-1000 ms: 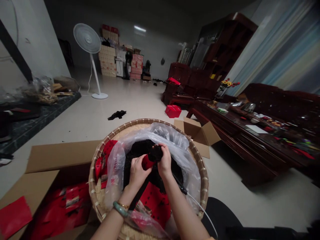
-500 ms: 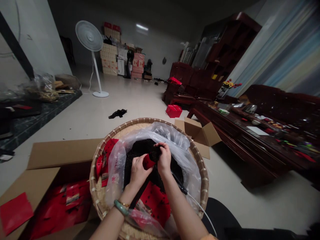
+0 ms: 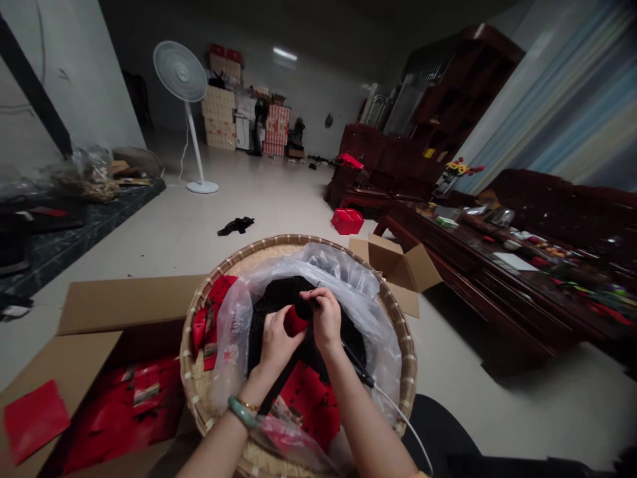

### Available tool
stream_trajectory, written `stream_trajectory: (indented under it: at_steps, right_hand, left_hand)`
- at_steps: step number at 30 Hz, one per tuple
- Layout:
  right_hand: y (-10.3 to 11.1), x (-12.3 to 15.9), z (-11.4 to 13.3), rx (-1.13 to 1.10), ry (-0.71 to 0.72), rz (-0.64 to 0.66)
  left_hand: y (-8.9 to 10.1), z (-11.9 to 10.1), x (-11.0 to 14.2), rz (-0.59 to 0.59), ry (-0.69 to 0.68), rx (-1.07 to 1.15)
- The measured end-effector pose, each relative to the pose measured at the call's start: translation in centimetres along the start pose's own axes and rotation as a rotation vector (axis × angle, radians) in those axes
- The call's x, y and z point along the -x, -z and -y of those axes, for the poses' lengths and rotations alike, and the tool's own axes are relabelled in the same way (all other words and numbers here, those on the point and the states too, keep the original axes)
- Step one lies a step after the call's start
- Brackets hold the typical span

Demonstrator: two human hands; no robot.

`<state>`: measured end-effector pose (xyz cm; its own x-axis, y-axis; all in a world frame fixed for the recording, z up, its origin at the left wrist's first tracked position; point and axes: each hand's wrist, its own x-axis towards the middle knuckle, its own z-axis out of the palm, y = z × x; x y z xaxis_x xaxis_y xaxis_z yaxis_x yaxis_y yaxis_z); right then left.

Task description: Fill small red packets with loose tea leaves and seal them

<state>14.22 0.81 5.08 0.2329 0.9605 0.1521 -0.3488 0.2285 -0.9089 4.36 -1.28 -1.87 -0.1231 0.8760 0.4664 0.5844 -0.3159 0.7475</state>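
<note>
Our right hand (image 3: 327,322) has tipped its fingers further left over the red packet (image 3: 295,321) since the earlier frame, and less of the black clump shows between our hands. Below them, a clear plastic bag (image 3: 233,325) lies open in the round woven basket (image 3: 188,338), with black material (image 3: 279,292) heaped inside. More red packets (image 3: 219,299) sit between bag and rim at left. Beside the basket, a large open carton (image 3: 134,300) holds a layer of red packaging (image 3: 119,411); a smaller open carton (image 3: 423,269) stands beyond the basket at right. Our left hand (image 3: 277,340) curls round the red packet, thumb and fingers slightly apart with it between them. Our right fingers are drawn nearly together, pinching something dark at its upper end, partly hidden.
</note>
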Motion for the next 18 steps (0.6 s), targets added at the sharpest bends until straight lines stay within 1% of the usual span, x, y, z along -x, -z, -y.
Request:
stream_trajectory:
  at_steps: [3, 6, 9, 12, 14, 16, 18]
  right_hand:
    - [-0.1, 0.4, 0.2, 0.005, 0.021, 0.059]
    - [-0.1, 0.3, 0.4, -0.021, 0.025, 0.069]
    - [0.4, -0.2, 0.3, -0.136, 0.003, 0.033]
    - [1.4, -0.9, -0.2, -0.220, -0.029, -0.046]
    - [2.3, -1.0, -0.6, -0.119, -0.062, -0.076]
    - [3.1, -0.9, -1.0, 0.126, -0.102, -0.019]
    - [3.7, -0.5, -1.2, 0.378, -0.088, 0.058]
  left_hand:
    - [0.0, -0.1, 0.0, -0.006, 0.009, 0.001]
    - [-0.1, -0.1, 0.1, -0.004, 0.025, 0.014]
    - [-0.1, 0.1, 0.1, -0.021, 0.067, 0.025]
    - [0.1, 0.5, 0.0, -0.074, 0.119, 0.036]
    - [0.1, 0.8, 0.0, -0.093, 0.134, 0.053]
    - [0.2, 0.9, 0.0, -0.083, 0.139, 0.058]
    - [0.2, 0.9, 0.0, -0.071, 0.138, 0.048]
